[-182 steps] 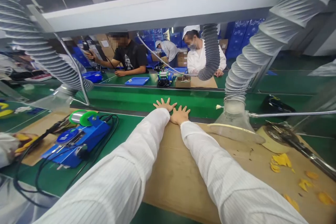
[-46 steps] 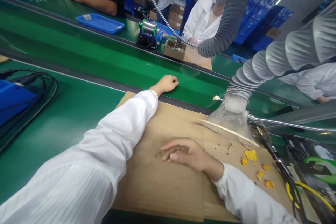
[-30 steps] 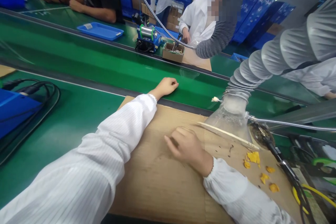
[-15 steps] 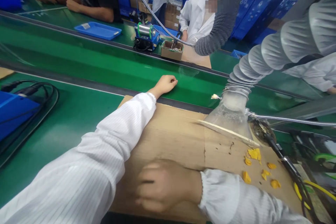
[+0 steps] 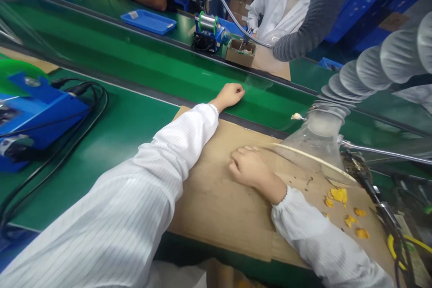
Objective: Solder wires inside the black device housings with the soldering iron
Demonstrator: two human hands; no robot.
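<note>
My left hand (image 5: 231,95) is over the green conveyor belt (image 5: 148,56), its fingers curled in loosely, and nothing shows in them. The left forearm, in a white striped sleeve, lies across the cardboard sheet (image 5: 222,202). Above that sheet, near its middle, is my right hand (image 5: 251,167), back up with the fingers bent under. I see no object in it, though the palm is hidden. A clear fume hood (image 5: 308,144) with a pale rim stands just right of it. Several yellow scraps (image 5: 338,195) lie on the cardboard, above the right sleeve.
A ribbed grey duct (image 5: 367,65) rises from the hood. At right a soldering iron (image 5: 381,204) rests in its holder. To the left stands a blue machine (image 5: 50,112) with black cables. Across the belt are a blue tray (image 5: 148,21), a small box (image 5: 240,53) and co-workers.
My right hand has moved forward, away from me, over the cardboard towards the hood. My left hand stays over the belt. The view has shifted, showing more of the blue machine.
</note>
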